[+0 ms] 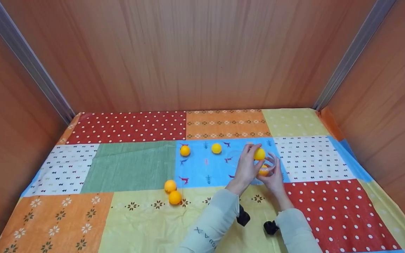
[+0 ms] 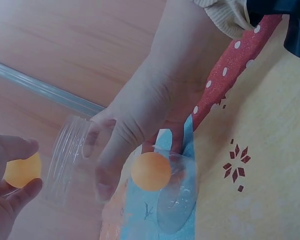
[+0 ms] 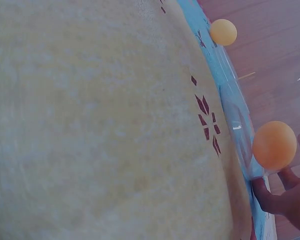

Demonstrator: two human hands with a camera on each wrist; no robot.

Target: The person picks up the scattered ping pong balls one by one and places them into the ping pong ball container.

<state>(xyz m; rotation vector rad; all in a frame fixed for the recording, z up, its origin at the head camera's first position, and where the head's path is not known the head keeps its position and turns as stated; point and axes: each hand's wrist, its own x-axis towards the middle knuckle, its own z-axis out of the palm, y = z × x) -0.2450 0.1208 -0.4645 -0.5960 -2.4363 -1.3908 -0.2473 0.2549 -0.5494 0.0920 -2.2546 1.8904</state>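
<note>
My left hand [image 1: 244, 170] pinches a yellow ball [image 1: 259, 154] between thumb and fingers, just above the mouth of a clear plastic jar [image 2: 65, 160]. The left wrist view shows that ball beside the jar's threaded rim, still outside it. My right hand [image 1: 274, 179] grips the jar round its side. An orange ball [image 2: 151, 171] rests inside near the jar's bottom, visible through the wall; the right wrist view also shows this orange ball [image 3: 274, 145] above the fingers [image 3: 270, 197]. In the head view, the hands cover much of the jar.
On the patchwork cloth [image 1: 135, 168], two loose balls, one orange [image 1: 185, 150] and one yellow [image 1: 216, 148], lie left of the hands. Nearer are an orange ball [image 1: 170, 186] and another orange ball [image 1: 175, 198], side by side. Wooden panels [image 1: 202, 56] enclose the back and sides.
</note>
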